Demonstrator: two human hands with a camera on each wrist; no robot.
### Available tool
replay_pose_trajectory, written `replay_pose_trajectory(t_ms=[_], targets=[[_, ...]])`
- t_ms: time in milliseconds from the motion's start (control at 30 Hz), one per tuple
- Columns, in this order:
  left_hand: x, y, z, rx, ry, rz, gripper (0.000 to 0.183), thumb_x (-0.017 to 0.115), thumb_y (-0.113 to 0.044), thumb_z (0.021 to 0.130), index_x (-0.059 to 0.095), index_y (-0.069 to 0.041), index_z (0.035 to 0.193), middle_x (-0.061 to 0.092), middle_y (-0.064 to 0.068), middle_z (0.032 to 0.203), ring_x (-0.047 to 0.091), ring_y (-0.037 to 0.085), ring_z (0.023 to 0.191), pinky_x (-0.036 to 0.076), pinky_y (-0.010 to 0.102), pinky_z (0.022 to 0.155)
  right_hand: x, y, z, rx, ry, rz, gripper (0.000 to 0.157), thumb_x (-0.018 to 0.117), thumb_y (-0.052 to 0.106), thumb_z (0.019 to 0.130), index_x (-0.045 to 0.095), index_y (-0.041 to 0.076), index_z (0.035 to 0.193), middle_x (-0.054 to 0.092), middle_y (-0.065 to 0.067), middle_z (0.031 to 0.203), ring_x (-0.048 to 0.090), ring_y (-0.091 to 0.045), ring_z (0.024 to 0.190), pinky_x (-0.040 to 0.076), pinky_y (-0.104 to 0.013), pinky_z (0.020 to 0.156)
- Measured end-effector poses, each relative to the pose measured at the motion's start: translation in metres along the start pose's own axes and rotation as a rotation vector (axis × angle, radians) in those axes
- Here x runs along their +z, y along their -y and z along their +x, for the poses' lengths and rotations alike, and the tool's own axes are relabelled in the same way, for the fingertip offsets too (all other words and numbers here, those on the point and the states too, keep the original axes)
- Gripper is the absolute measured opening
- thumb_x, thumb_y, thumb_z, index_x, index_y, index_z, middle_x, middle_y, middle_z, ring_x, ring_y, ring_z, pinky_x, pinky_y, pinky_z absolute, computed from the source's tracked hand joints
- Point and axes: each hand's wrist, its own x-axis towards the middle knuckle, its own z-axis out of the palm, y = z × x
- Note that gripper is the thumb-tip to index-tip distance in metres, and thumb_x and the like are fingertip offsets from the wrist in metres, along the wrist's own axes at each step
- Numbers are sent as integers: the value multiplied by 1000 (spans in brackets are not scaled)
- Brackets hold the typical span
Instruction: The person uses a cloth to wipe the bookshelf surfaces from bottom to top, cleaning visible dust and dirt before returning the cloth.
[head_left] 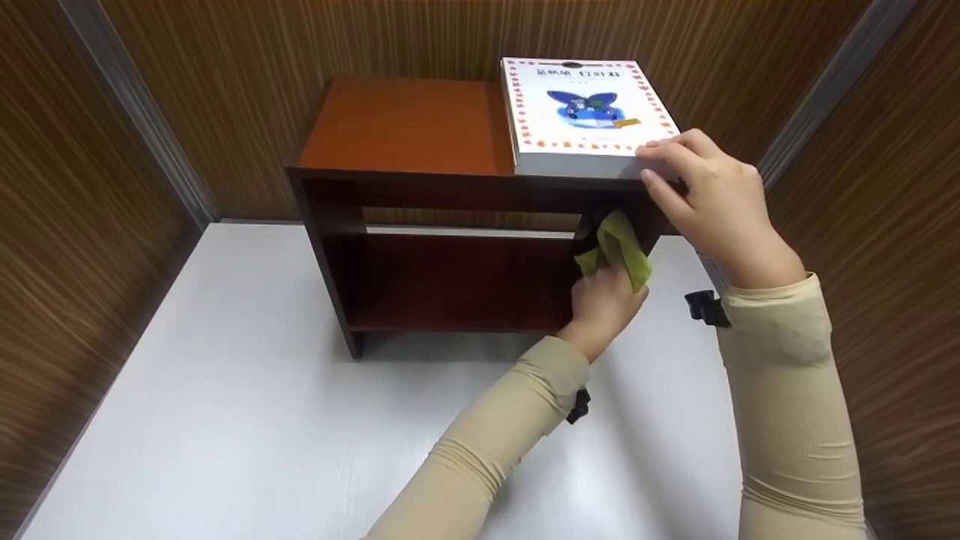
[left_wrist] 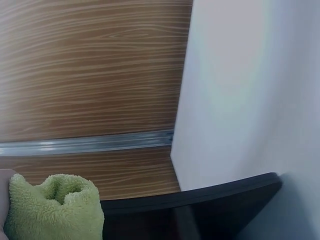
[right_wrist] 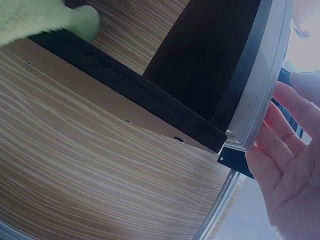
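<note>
My left hand [head_left: 607,300] grips a yellow-green cloth [head_left: 622,244] at the inner face of the right side panel of a small dark-brown shelf [head_left: 450,285]. The cloth's fuzzy, folded end [left_wrist: 55,210] pokes up in the left wrist view, with only a sliver of hand beside it. My right hand [head_left: 720,195] rests at the front right corner of the thick white book [head_left: 577,109] on the shelf's top. Its fingers [right_wrist: 277,145] lie loosely bent against the book's edge in the right wrist view. A blue butterfly picture decorates the cover.
The shelf stands on a white table [head_left: 225,390], its orange-brown top [head_left: 412,124] showing left of the book. Wood-grain walls [head_left: 75,225] with grey metal corner strips [head_left: 142,112] rise at the back and both sides.
</note>
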Motion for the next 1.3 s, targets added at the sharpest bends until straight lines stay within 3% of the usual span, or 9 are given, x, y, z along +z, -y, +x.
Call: replay_pose_trajectory(t_ms=[467,733,900,1000,1100,1300], targets=[[30,10,-22,-34,122,-81,29,61,-44,84,52,-17,79,56,-5,57,57,10,51,44,26,43,-1,-3,-2,1,-11,-5,26,56,22,92,66,12,114,59,-9,109,61,-30,90,40,-46,62],[46,16,-32,-40,70,-72,35,64,-42,81,51,-13,97,59,-4,60,59,12,53,46,28,43,0,-2,-1,5,-3,-8,27,56,23,92,66,12,114,59,-9,110,61,-30,91,40,-46,63],[49,18,-33,-53,84,-105,31,65,-40,80,54,-13,91,59,-3,59,59,13,53,46,29,44,1,-2,0,10,12,-3,27,55,24,93,65,13,115,59,-9,110,61,-29,90,40,-45,64],[41,20,-32,-58,133,-177,32,65,-38,81,55,-12,95,60,-2,63,60,14,56,46,30,46,0,-4,0,10,19,3,27,55,24,93,65,13,115,59,-9,109,60,-28,87,40,-45,65],[26,17,-24,-25,135,-228,34,63,-39,82,53,-11,99,61,-1,66,60,14,58,46,29,48,-2,-6,0,1,14,-9,26,56,24,92,66,13,114,59,-9,107,59,-29,83,40,-46,63],[-23,3,11,57,-17,-249,61,62,-39,81,40,-5,126,62,5,85,60,16,57,47,27,47,-2,-6,1,-20,23,-19,27,57,25,92,65,12,114,59,-11,106,59,-30,79,42,-48,62]])
